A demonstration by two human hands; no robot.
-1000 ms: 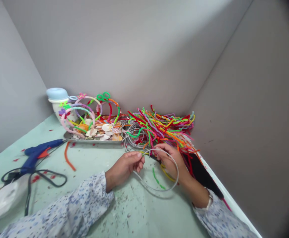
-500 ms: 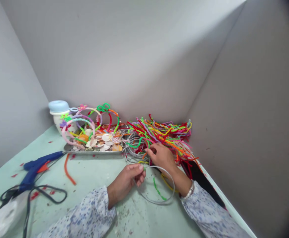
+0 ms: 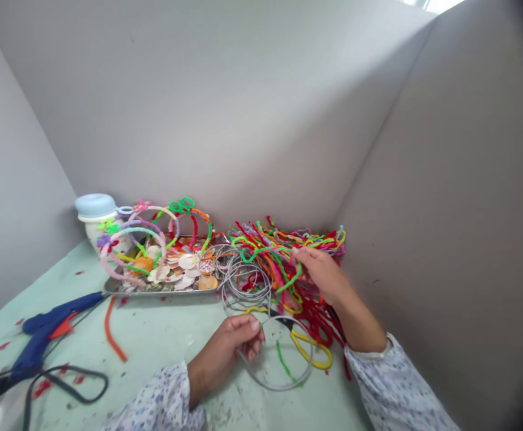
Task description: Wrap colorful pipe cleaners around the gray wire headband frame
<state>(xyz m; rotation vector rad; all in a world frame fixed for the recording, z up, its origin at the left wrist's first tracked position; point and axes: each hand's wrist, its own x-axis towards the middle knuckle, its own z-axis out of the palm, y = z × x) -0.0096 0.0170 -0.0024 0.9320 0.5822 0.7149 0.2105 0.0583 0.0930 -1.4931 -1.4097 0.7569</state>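
My left hand [image 3: 225, 350] pinches a thin grey wire ring [image 3: 283, 389] low over the table, with a speck of green at the fingertips. Farther right and up, my right hand [image 3: 327, 272] is closed on a green pipe cleaner [image 3: 295, 279] at the pile of mixed pipe cleaners [image 3: 318, 240]. Its fingertips are partly hidden, and other strands lie close behind. Several loose wire rings [image 3: 246, 282] are heaped between the hands. Under the held ring lie a short green pipe cleaner piece [image 3: 283, 359] and yellow-handled scissors [image 3: 330, 362].
A metal tray [image 3: 167, 293] holds shells and several colourful pipe-cleaner hoops [image 3: 104, 263]. Behind it stands a white jar with a blue lid [image 3: 96, 205]. A blue glue gun [image 3: 35, 353] with a dark cord and an orange pipe cleaner [image 3: 112, 332] lie left. Grey walls enclose the table.
My right hand has moved right and up from the wire rings, drawing the green pipe cleaner along. The scissors' handles are now uncovered. My left hand keeps the ring; the view has shifted slightly.
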